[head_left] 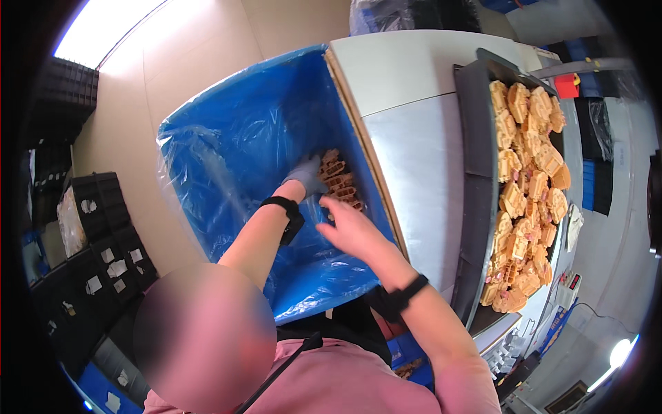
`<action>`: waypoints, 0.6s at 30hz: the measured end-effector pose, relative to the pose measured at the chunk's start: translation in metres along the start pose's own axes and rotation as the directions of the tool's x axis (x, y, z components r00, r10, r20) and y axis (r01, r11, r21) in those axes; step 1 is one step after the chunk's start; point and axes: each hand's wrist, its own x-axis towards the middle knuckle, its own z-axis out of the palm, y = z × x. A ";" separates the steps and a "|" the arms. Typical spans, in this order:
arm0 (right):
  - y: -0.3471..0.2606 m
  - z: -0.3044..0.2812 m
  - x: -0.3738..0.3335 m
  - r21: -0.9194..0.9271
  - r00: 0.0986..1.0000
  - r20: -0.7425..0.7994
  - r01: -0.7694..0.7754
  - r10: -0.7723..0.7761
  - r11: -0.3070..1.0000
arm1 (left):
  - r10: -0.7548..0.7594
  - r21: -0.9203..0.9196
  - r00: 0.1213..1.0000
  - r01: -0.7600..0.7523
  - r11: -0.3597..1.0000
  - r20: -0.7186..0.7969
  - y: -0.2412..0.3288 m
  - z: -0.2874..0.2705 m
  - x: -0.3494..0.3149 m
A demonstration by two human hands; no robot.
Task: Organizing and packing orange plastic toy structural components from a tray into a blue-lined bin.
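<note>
Deep in a blue bin (207, 93) lined with clear plastic film, several brown-tan moulded pieces (339, 181) with box-like recesses stand close together in a row against the right wall. My left hand (307, 175), in a grey glove, reaches down to the left side of this row, its fingers spread against the pieces and partly lost in shadow. Bare and nearer to me, my right hand (352, 229) hovers by the row's near end with its fingers apart. Nothing shows in its grasp. Dark bands circle both wrists.
Right of the bin runs a pale worktable (420, 152). A long black tray (477, 200) on it holds a heap of similar tan pieces (527, 200). Black crates (103, 214) stand along the left, and a red container (567, 86) sits at the far right.
</note>
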 end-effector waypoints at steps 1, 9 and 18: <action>-0.018 -0.017 -0.021 0.112 0.999 0.025 0.041 -0.044 0.993 | -0.018 -0.005 0.999 0.018 1.000 -0.040 -0.002 -0.002 -0.007; 0.011 -0.184 -0.203 0.583 0.978 -0.210 0.116 0.011 0.804 | -0.127 -0.864 0.987 -0.026 0.502 -0.103 0.054 -0.046 -0.156; 0.203 -0.303 -0.189 -0.079 0.536 -0.822 -0.443 0.193 0.893 | -0.052 -0.824 0.959 -0.212 0.525 -0.279 0.216 -0.048 -0.266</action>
